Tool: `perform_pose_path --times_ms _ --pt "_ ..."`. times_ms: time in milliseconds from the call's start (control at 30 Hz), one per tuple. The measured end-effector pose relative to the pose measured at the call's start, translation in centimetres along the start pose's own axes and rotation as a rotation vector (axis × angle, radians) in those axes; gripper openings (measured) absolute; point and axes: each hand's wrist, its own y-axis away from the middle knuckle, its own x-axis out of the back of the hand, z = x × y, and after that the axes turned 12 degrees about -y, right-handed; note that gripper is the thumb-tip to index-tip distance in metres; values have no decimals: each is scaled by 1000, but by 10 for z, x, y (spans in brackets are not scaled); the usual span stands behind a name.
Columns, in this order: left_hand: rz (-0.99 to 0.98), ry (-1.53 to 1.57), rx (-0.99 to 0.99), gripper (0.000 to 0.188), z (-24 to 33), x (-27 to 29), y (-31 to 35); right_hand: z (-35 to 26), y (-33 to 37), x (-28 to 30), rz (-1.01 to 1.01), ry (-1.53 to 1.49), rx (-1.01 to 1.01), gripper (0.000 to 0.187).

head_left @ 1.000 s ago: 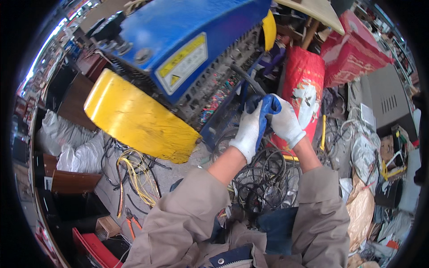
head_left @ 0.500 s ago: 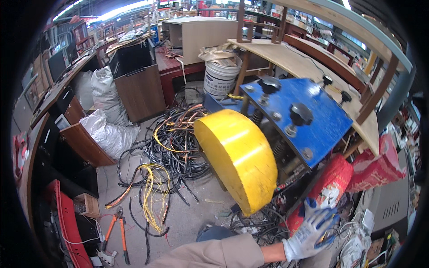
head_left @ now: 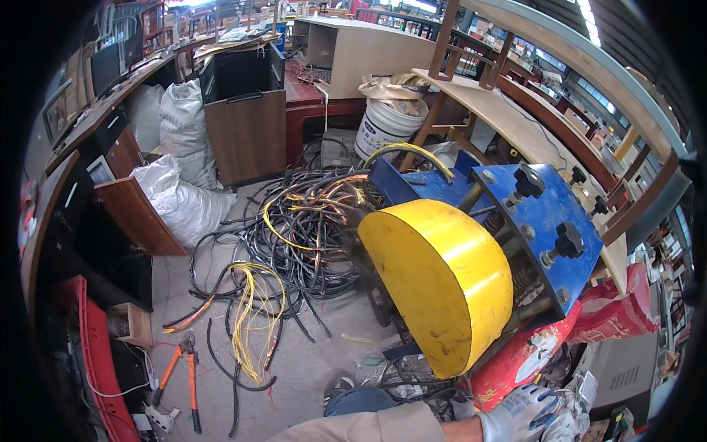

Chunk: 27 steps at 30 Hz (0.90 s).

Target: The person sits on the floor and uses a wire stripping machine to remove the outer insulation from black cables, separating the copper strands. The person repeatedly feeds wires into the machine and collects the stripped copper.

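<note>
My left hand [head_left: 524, 414], in a white-grey glove with blue fingertips, reaches across to the lower right. Its fingers are stretched and apart, nearest to white scraps [head_left: 571, 416] and a red printed sack [head_left: 526, 357]. I see nothing gripped in it, though its underside is hidden. My right hand does not show. Just beyond stands a machine with a yellow half-round guard [head_left: 442, 287] and a blue top plate [head_left: 549, 210] with black knobs [head_left: 567, 239]. A cable with yellow wires [head_left: 412, 149] lies over the machine's far blue part.
Black cables [head_left: 302, 236] lie heaped on the floor, with loose yellow wires [head_left: 254, 317] nearer me. Orange-handled cutters [head_left: 180, 376] lie at the lower left. White sacks [head_left: 180, 206], a brown cabinet [head_left: 245, 140] and a white bucket [head_left: 390, 125] stand behind. A wooden table [head_left: 486, 110] borders the right.
The machine now sits further right and lower in view as the view shifts. My left hand has moved lower in the picture, its fingers still stretched.
</note>
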Motion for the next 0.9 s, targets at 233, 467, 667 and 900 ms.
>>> perform_pose_path --times_ms 233,467,667,900 --pt "-414 38 397 51 -16 26 -3 74 15 -49 -201 306 172 69" --pt "-199 171 542 17 -53 33 -12 186 51 -121 -109 503 9 82" --pt "-109 513 771 24 -42 24 -31 171 48 -146 98 607 130 62" --pt "-174 399 705 24 -43 36 -22 147 8 -169 177 509 222 67"
